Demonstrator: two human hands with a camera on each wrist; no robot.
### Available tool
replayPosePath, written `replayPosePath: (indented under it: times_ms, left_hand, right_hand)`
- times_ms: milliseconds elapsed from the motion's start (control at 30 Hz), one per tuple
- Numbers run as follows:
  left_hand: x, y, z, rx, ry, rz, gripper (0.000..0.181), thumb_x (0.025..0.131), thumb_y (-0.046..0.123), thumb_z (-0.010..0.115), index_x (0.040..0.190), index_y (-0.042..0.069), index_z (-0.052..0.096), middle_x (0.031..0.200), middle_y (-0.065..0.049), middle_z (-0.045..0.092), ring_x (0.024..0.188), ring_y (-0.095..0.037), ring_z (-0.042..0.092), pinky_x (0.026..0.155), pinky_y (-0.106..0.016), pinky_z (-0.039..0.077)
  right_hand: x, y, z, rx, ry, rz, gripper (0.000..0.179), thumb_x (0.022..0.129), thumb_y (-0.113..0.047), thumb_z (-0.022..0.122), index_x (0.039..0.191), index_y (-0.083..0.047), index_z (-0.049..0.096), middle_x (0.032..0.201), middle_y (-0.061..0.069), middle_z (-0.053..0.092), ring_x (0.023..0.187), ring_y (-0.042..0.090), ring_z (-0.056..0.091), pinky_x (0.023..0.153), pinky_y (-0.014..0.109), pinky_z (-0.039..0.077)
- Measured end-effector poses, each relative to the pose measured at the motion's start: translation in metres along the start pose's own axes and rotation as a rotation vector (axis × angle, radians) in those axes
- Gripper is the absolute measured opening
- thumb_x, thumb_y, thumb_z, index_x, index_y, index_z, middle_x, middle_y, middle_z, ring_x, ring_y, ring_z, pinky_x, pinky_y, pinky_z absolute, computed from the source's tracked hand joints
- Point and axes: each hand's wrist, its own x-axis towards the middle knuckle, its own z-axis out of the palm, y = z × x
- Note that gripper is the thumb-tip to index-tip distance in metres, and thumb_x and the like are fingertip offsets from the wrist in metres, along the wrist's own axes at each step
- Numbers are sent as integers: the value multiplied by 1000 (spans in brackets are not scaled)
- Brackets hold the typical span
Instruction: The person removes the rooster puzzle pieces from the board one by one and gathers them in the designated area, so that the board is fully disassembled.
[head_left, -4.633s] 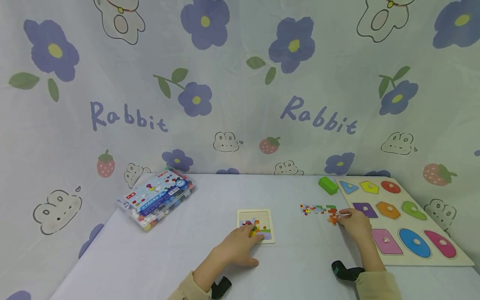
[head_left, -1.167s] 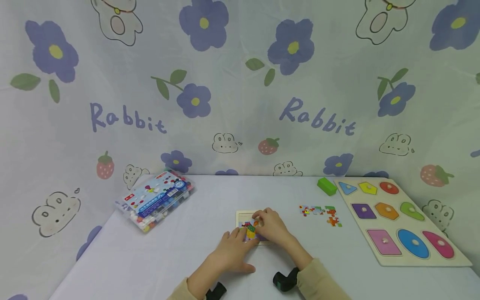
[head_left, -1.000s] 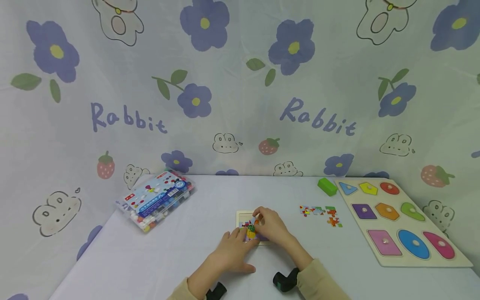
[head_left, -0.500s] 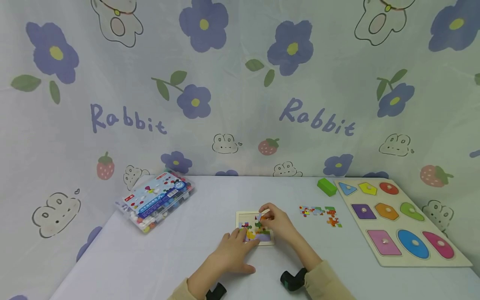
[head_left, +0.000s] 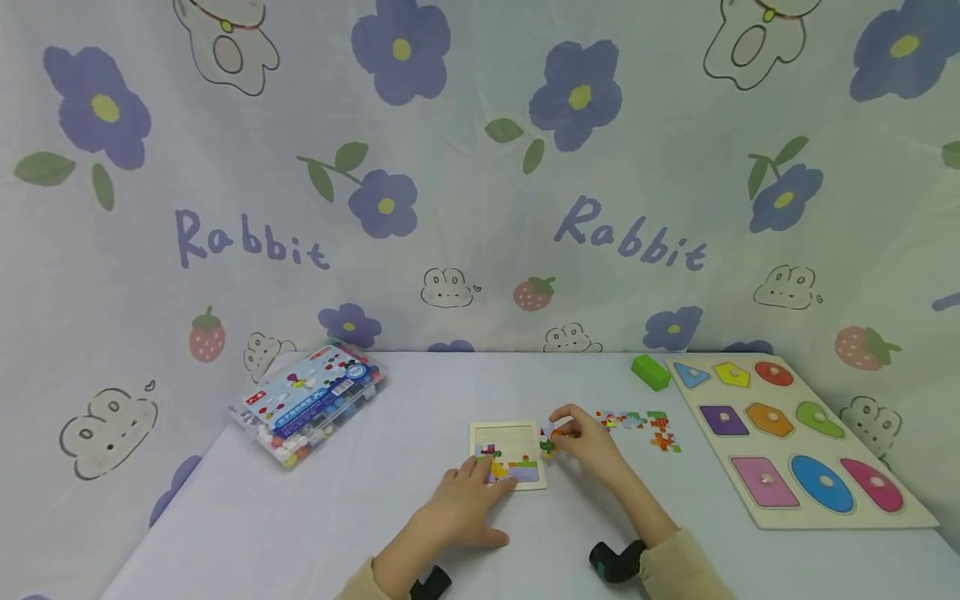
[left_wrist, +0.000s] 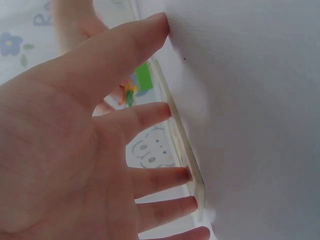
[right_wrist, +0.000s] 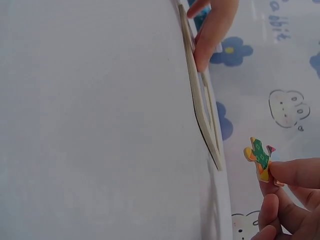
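A small wooden puzzle tray (head_left: 510,427) lies on the table in the head view, jigsaw pieces (head_left: 522,469) filling part of its lower half. My left hand (head_left: 462,504) rests with straight, spread fingers on its lower left; in the left wrist view the fingertips (left_wrist: 185,174) touch the tray's edge. Just right of the tray, my right hand (head_left: 587,442) pinches a jigsaw puzzle piece (right_wrist: 260,158) between thumb and fingers. The piece is green, yellow and orange, held up off the table. Loose joined pieces (head_left: 660,420) lie beyond the right hand, which partly hides them.
A large shape board (head_left: 772,450) with knobbed pieces lies at the right. Near its upper left corner sits a green block (head_left: 650,372). At the left stands a clear case (head_left: 311,400) of colourful items. A printed curtain (head_left: 465,167) hangs behind the table.
My right hand went from the loose pieces to the tray, then moved right, carrying the green-and-yellow jigsaw piece out of it. My left hand has stayed nearly still on the tray.
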Motion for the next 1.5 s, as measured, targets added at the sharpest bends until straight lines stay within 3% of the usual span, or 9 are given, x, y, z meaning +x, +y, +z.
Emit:
replayPosePath:
  times_ms: [533, 800, 1033, 1267, 1500]
  left_hand:
    - [0, -2, 2, 12, 9, 7, 70, 72, 55, 69, 134, 30, 48, 142, -17, 37, 129, -38, 35, 95, -53, 37]
    - [0, -2, 2, 12, 5, 6, 71, 72, 55, 69, 135, 30, 47, 142, -18, 36, 129, -39, 35, 95, -54, 37]
    - [0, -2, 3, 5, 1, 6, 71, 72, 55, 69, 135, 30, 47, 142, -18, 37, 129, -39, 35, 95, -54, 37]
    - [0, -1, 4, 7, -8, -2, 72, 72, 55, 69, 135, 29, 47, 142, -18, 37, 128, -39, 36, 95, -54, 37]
    - [-1, 0, 2, 21, 0, 3, 72, 72, 56, 69, 135, 30, 47, 142, -17, 37, 128, -38, 36, 94, -53, 38]
  right_hand:
    - [-8, 21, -38, -21, 48, 35, 27, 85, -10, 62, 111, -6, 56, 88, 6, 63, 78, 15, 56, 65, 29, 43]
    - [-9, 33, -56, 32, 84, 21, 28, 84, -4, 61, 112, 0, 56, 98, 15, 62, 87, 21, 57, 70, 29, 45]
    - [-11, 43, -75, -33, 131, 50, 29, 87, -10, 62, 114, -2, 56, 99, 15, 63, 89, 22, 58, 67, 29, 45]
    - [-14, 50, -88, -107, 128, 86, 34, 86, -9, 61, 117, 1, 53, 101, 20, 63, 87, 24, 58, 64, 29, 44]
    - [-15, 52, -94, -203, 101, 136, 28, 83, -8, 62, 105, 8, 58, 93, 21, 63, 78, 24, 58, 59, 29, 42]
